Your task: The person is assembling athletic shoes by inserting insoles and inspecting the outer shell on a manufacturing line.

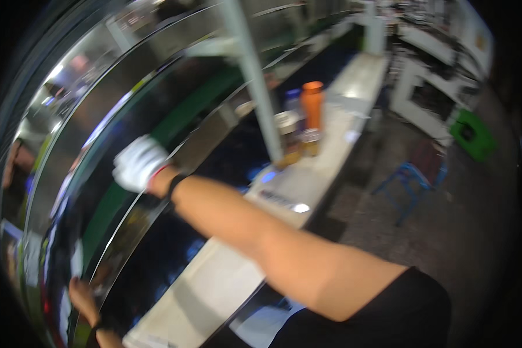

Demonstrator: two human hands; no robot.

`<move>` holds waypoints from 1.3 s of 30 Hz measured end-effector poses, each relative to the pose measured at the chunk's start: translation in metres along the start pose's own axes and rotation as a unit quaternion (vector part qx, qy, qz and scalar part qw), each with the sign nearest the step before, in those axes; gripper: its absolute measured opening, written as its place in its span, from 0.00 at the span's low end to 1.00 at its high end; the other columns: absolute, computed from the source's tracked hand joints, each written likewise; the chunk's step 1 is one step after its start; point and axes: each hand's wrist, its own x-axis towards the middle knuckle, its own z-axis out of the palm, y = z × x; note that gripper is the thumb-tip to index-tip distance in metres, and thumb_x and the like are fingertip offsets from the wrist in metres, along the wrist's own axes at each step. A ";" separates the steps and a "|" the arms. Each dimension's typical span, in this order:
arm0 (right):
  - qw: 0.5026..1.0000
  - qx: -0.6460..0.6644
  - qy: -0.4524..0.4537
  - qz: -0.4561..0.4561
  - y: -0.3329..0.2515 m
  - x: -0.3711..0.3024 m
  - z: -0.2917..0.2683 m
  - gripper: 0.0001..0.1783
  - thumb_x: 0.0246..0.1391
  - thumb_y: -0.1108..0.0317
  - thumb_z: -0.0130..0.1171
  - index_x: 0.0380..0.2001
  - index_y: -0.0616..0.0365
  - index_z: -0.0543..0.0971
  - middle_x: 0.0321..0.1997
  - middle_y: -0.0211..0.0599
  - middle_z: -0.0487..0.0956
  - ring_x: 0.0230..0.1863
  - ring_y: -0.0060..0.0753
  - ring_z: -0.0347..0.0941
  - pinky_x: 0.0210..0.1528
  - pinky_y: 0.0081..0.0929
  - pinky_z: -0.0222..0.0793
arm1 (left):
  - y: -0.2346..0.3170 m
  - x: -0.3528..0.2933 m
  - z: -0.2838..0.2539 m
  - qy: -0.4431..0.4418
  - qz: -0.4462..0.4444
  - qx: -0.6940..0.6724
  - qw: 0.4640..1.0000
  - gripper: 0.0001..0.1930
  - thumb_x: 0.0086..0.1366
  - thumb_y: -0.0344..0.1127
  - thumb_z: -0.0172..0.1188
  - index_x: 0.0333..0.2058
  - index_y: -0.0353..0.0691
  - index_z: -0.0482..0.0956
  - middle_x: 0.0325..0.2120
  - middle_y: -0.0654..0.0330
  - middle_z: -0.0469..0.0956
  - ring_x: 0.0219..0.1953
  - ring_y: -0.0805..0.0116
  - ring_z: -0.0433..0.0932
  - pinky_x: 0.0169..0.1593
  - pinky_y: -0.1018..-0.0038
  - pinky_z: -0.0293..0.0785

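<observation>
My right arm stretches across the bench to my right hand [138,163], which wears a white glove with a red cuff edge. The hand is over a long green belt [200,104] behind the bench; its fingers look bent, but motion blurs them. At the lower left, my left hand [82,298] reaches to the near part of the same line, beside a blurred pale strip [76,258]. The left fingers are smeared too, and whether they touch or hold anything cannot be made out. Dark bands circle both wrists.
A cream ledge [214,290] runs alongside, with an orange bottle [312,107], a pale-lidded jar [286,123] and a small jar [310,142] standing on it. A pale post [252,75] rises beside them. Right: a blue-framed stool [417,174] and a green bin [472,133].
</observation>
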 end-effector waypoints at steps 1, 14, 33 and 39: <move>1.000 -0.001 -0.001 0.003 0.008 0.002 0.008 0.22 0.64 0.52 0.55 0.34 0.54 0.93 0.39 0.51 0.90 0.43 0.58 0.89 0.52 0.54 0.83 | 0.027 0.002 0.005 -0.036 -0.039 -0.036 0.998 0.22 0.72 0.35 0.60 0.59 0.26 0.82 0.43 0.42 0.87 0.46 0.41 0.84 0.60 0.55 0.79; 0.998 -0.055 0.019 -0.025 0.011 0.005 0.023 0.24 0.71 0.48 0.51 0.41 0.52 0.90 0.41 0.42 0.90 0.47 0.47 0.86 0.56 0.47 0.75 | 0.199 0.023 -0.016 0.011 0.146 -0.077 0.986 0.14 0.68 0.27 0.54 0.50 0.29 0.78 0.46 0.37 0.82 0.48 0.34 0.79 0.58 0.50 0.73; 0.998 -0.062 0.011 -0.032 0.019 0.005 0.032 0.25 0.70 0.49 0.52 0.39 0.56 0.91 0.42 0.48 0.90 0.48 0.50 0.86 0.58 0.48 0.75 | 0.329 -0.051 0.018 0.041 0.201 -0.365 0.908 0.05 0.78 0.25 0.57 0.39 0.30 0.76 0.34 0.56 0.75 0.38 0.63 0.74 0.47 0.67 0.70; 0.996 -0.066 0.044 -0.036 0.023 0.006 0.030 0.25 0.70 0.49 0.52 0.38 0.56 0.91 0.41 0.50 0.90 0.47 0.53 0.86 0.57 0.50 0.77 | 0.307 -0.116 0.109 -0.194 0.216 -0.059 0.955 0.20 0.57 0.35 0.74 0.46 0.36 0.81 0.44 0.45 0.82 0.51 0.40 0.80 0.57 0.49 0.74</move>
